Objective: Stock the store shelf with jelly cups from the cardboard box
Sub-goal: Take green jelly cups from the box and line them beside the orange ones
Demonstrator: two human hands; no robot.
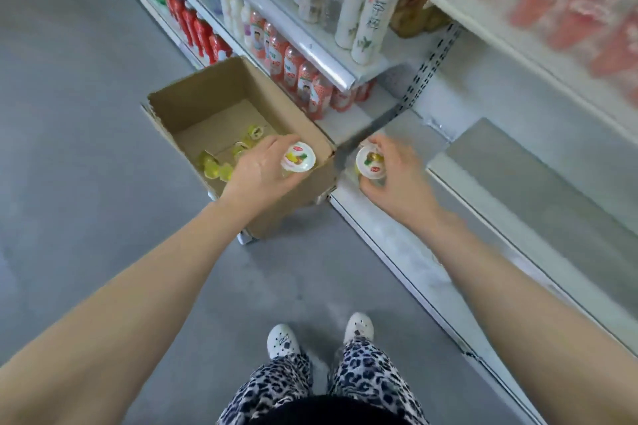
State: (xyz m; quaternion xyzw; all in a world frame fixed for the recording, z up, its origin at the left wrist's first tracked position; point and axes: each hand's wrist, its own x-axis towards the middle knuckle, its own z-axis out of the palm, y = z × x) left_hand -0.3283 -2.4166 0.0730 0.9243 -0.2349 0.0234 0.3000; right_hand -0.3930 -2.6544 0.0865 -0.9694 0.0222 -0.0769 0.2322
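While both hands are loaded, none of the stock in view has reached the shelf. The left hand [262,167] curls its fingers round a jelly cup [299,158] with a fruit-printed lid, held above the near corner of the cardboard box [207,97]. The right hand [400,179] grips a second jelly cup [371,162] the same way, just past the box and over the front edge of the bottom shelf [518,197]. No cups show on the visible stretch of that shelf, so placing looks barely begun here. A few loose cups [217,167] lie on the box floor, so only a few more trips seem left. Drink bottles [293,69] fill the tiers above.
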